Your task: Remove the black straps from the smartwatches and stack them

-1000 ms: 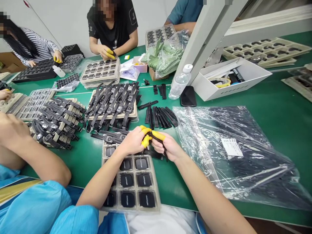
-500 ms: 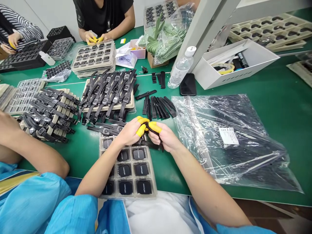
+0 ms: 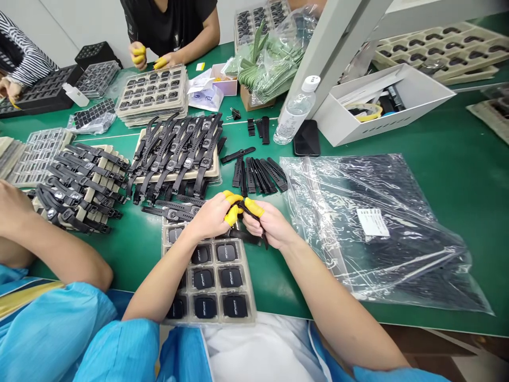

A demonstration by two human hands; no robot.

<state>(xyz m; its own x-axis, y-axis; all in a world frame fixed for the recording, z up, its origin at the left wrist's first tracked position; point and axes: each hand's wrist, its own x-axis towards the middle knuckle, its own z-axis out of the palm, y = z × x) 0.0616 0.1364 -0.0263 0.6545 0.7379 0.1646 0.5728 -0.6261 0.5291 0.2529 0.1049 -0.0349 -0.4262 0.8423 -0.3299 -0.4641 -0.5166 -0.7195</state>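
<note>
Straps [image 3: 260, 175] lie just beyond both hands [image 3: 242, 216], fanned out.

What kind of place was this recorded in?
Probably a watch assembly or packing workshop: watches lie in rows on trays, loose straps sit on the green bench, and co-workers' hands wear yellow finger covers.

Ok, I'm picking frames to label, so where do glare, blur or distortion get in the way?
Head view: white glare streaks cross the clear bag, partly masking its dark contents; the wide lens seems to stretch the white box towards the right; the black strap between the left hand and right hand shows little surface detail.
</note>
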